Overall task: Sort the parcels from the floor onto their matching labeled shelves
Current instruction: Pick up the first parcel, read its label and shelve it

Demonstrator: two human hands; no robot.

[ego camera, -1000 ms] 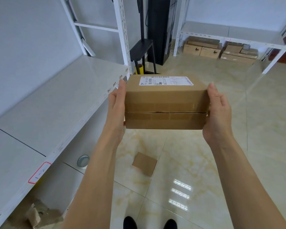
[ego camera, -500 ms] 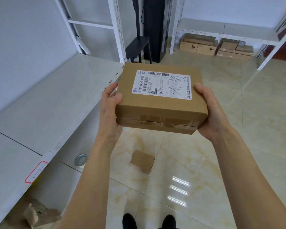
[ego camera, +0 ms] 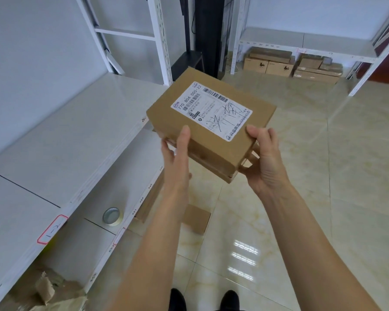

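Observation:
A brown cardboard parcel (ego camera: 211, 122) is held in front of me at chest height, its top tipped toward me and turned at an angle. A white shipping label (ego camera: 211, 110) with a barcode and black handwriting faces up. My left hand (ego camera: 177, 151) grips the near left corner, thumb on top. My right hand (ego camera: 264, 153) clasps the near right corner from the side and below. A white shelf (ego camera: 61, 140) runs along my left, with a red-framed tag (ego camera: 52, 230) on its front edge. A small flat parcel (ego camera: 197, 217) lies on the floor tiles below my arms.
A roll of tape (ego camera: 111, 216) sits on the lower shelf board, and torn cardboard (ego camera: 52, 290) lies under it. Another white rack (ego camera: 301, 41) stands at the far wall with several boxes (ego camera: 290, 63) beneath. A black stand (ego camera: 208, 34) fills the corner.
The parcel has been tipped further toward me and rotated clockwise, so the label now faces me. Both hands shifted from the box's sides to its near corners.

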